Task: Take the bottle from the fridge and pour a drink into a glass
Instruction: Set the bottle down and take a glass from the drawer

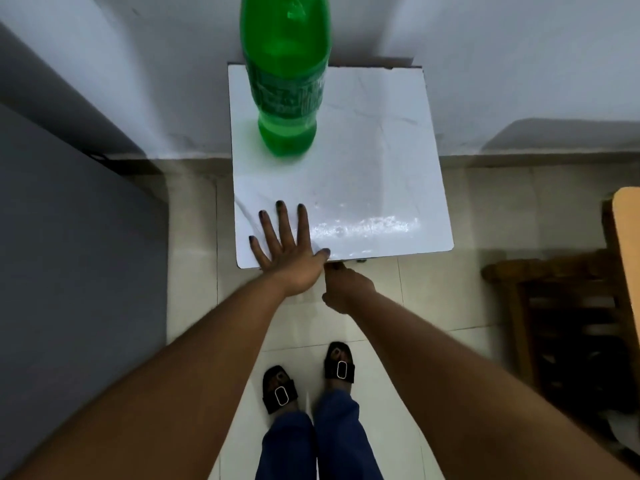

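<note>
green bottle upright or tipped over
Upright: the green bottle stands on its base on the white table, neck rising out of frame; neither hand touches it.

Under the flat left hand (289,251), the white tabletop (374,161) looks smooth and glossy. Beyond the fingers, the green bottle (285,77) is translucent, shiny plastic.

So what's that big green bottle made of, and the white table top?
The green bottle looks like clear-tinted plastic: light glows through it, and a printed label wraps it. The white table top looks like a smooth, glossy laminate or coated board, since it reflects bright glare; I can't be certain.
</note>
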